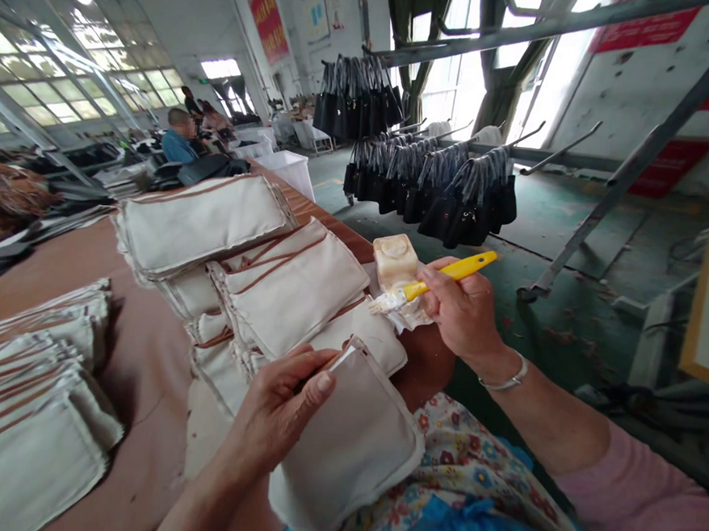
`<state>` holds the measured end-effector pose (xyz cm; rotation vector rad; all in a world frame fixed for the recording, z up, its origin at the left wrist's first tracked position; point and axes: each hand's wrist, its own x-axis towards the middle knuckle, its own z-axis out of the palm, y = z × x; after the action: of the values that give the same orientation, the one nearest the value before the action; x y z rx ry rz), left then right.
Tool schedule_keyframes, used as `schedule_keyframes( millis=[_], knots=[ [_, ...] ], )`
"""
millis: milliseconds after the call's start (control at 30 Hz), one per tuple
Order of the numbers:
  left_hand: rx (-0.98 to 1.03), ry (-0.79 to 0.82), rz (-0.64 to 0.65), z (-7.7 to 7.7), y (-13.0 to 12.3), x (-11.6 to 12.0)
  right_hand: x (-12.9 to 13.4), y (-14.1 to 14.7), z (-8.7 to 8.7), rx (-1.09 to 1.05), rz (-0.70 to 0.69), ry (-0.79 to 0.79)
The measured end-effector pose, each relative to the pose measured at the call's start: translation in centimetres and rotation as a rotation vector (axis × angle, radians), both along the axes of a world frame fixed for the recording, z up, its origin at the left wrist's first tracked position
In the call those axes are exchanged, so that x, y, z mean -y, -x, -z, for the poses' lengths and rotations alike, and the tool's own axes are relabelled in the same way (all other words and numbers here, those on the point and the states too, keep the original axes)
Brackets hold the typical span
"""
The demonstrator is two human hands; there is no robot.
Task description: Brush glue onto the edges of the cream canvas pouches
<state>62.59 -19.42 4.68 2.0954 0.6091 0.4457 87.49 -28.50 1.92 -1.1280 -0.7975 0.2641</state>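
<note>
My left hand (288, 394) pinches the top edge of a white fabric piece (348, 443), which hangs over my lap. Between the fingers of my right hand (464, 305) is a brush with a yellow handle (460, 266), its bristles pointing left and coated with something white. Just behind the bristles stands a whitish, smeared container (394, 260) at the table's edge. Stacks of similar white pieces with brown strips (298, 286) lie beyond my left hand, close to the brush tip.
Another stack (203, 222) sits farther back, and overlapping white pieces (34, 413) lie at the left on the brown table (151, 397). Black bags (427, 181) hang on a metal rack (635, 156) beyond the table. A person in blue (180, 138) is at the far left.
</note>
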Motion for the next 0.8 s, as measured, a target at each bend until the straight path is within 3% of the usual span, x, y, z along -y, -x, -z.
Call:
schedule_keyframes(
  millis=[167, 367, 433, 600, 733, 800],
  knots=[
    [0.045, -0.388, -0.036, -0.1, 0.2, 1.4, -0.1, 1.1, -0.4, -0.265, -0.214, -0.027],
    [0.049, -0.707, -0.044, -0.1, 0.5, 1.5, 2.2, 2.8, -2.2, -0.287, -0.532, 0.036],
    [0.024, -0.757, -0.053, 0.0, 0.7, 1.4, 3.1, 2.3, -2.5, -0.237, -0.546, 0.054],
    [-0.021, -0.795, 0.003, 0.5, 0.7, 1.5, 2.8, 1.4, -2.2, -0.135, -0.355, -0.003],
    [-0.069, -0.727, 0.020, 0.5, 0.5, 1.3, 2.1, 2.7, -1.6, -0.188, -0.596, 0.073],
    [-0.101, -0.693, 0.019, 0.3, 0.4, 0.9, 2.4, 2.9, -1.9, -0.277, -0.643, 0.052]
  ],
)
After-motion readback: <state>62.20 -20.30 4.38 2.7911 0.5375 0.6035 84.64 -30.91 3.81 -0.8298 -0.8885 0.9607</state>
